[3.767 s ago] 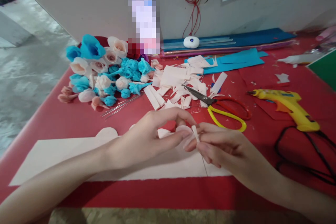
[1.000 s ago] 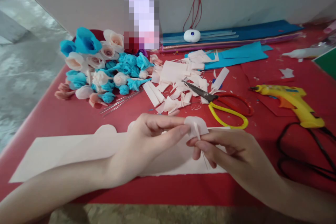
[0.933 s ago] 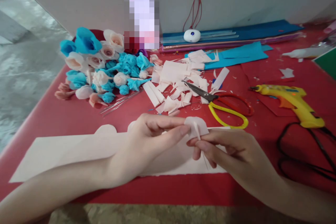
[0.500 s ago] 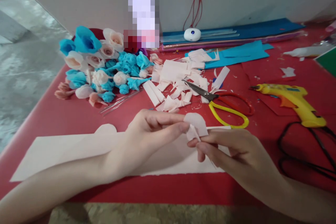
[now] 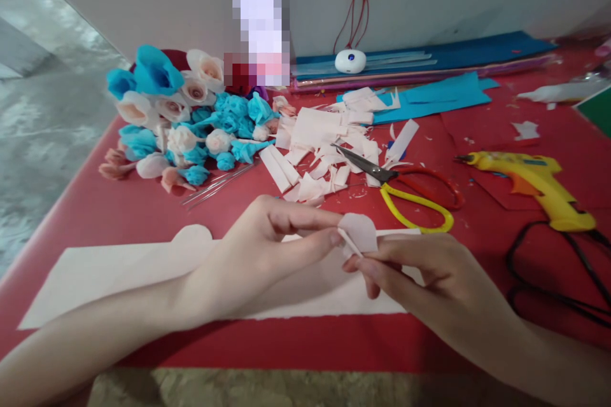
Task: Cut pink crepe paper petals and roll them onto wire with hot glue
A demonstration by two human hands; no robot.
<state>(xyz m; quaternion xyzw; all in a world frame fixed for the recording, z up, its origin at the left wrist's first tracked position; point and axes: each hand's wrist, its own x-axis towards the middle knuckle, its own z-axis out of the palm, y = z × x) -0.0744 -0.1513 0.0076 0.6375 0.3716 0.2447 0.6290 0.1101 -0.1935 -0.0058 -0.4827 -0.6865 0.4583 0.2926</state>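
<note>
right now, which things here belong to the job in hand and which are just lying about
Likely in the job:
thin pale stick, held in the right hand
small pale paper piece, held in the left hand
long pale sheet below

Untouched, perhaps just lying about:
scissors
yellow glue gun
pale scraps
paper flowers

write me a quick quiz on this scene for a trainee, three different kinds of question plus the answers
1. True or false: the scissors lie on the red table.
2. Pick one. The fingers of the right hand pinch:
a) a glue bottle
b) a thin white strip
c) a red cord
3. Fill in: in the picture, the yellow glue gun lies to the ____ of the scissors.

Key: 1. True. 2. b. 3. right.
</note>
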